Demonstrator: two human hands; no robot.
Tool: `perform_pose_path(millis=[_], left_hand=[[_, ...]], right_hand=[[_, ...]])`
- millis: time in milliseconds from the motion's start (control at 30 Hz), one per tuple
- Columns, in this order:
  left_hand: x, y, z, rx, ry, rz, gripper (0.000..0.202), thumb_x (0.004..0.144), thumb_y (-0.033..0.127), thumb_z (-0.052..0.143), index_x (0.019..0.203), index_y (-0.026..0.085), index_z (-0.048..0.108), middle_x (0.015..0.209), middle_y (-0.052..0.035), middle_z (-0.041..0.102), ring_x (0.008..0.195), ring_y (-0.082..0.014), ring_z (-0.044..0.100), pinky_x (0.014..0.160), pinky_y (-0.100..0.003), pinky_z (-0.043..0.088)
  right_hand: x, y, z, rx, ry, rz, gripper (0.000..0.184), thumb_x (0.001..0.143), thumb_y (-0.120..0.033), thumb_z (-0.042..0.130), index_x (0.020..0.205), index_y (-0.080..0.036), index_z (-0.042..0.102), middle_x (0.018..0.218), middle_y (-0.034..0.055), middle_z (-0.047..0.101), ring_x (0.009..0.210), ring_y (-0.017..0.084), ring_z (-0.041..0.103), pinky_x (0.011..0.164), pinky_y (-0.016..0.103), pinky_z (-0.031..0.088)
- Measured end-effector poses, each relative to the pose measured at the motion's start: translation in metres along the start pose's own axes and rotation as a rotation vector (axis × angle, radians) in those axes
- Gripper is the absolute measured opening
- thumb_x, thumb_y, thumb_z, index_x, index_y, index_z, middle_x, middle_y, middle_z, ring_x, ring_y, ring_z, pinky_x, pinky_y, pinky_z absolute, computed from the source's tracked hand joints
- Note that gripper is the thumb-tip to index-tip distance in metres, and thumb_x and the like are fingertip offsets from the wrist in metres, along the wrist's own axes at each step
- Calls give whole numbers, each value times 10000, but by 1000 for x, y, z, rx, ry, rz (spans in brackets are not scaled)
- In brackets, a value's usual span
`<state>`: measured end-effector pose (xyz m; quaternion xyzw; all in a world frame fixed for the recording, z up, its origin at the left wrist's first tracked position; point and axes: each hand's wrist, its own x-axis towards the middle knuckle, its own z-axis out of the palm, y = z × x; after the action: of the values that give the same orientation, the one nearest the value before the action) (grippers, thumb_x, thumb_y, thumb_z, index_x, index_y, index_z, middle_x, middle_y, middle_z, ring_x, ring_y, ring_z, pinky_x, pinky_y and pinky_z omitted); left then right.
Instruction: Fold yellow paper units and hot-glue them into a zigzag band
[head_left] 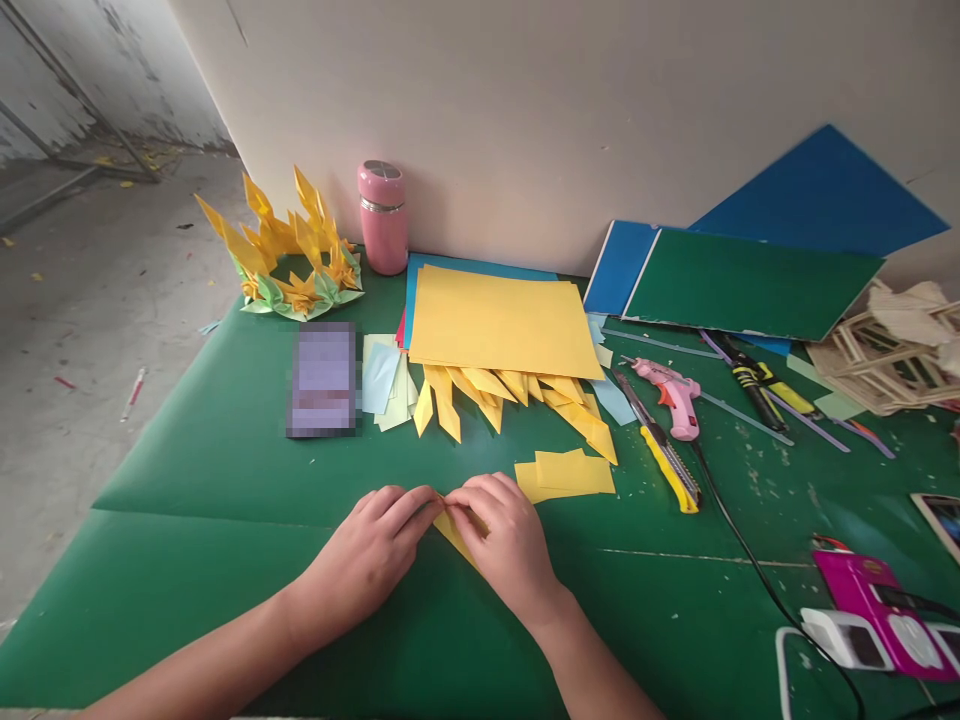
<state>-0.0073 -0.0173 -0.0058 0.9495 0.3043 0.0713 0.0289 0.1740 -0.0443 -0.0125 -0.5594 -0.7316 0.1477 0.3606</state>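
My left hand [367, 555] and my right hand [514, 545] meet near the middle of the green table, fingertips pinched together on a small yellow paper piece [454, 541]. One slanted edge of this paper shows under my right fingers; the rest is hidden. Just beyond my right hand lie a few yellow paper strips [574, 472]. Farther back, several folded yellow paper points [480, 395] stick out from under a stack of yellow sheets [502, 320]. At the back left stands a paper crown [300, 250] with tall yellow points and green leaves.
A pink bottle [384, 220] stands against the wall, with a blurred purple item [324, 380] nearer. On the right lie a yellow utility knife [664, 460], a pink glue gun [675, 395] with a black cord, pliers [750, 385], a magenta power strip [870, 600] and a wooden stick frame [885, 350].
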Motion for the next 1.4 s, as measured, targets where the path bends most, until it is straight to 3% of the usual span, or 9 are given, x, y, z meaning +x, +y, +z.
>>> perform_pose_path(millis=[267,533,867,1400], left_hand=[[-2,-3,2,-55,73,27,364,910,79,341,1169,159,583,1145,-81,646,878,-194,593,797,-342,513],[-3,-2,3,-10,46,31,363,906,65,340,1147,152,598,1129,-82,652,847,-196,605,763,-339,524],[-7,-5,6,109,53,111,378,898,58,339,1164,120,600,1187,-87,638,899,-215,599,789,-344,499],[-1,-2,0,-9,4,40,416,836,38,394,1202,148,558,1168,-71,640,871,-208,579,787,-337,485]], right_hand=[[-3,4,-1,3,-7,-60,205,925,-149,490,833,-201,666,732,33,612,700,158,544,625,273,469],[-2,4,-3,-36,-16,-146,255,948,-140,442,831,-183,663,720,40,594,669,151,500,604,265,449],[-1,4,-4,-58,-70,-152,257,951,-137,436,823,-172,656,709,38,573,659,154,480,594,269,434],[0,5,-9,-63,-124,-111,242,932,-127,442,833,-175,656,754,43,542,707,156,489,630,262,443]])
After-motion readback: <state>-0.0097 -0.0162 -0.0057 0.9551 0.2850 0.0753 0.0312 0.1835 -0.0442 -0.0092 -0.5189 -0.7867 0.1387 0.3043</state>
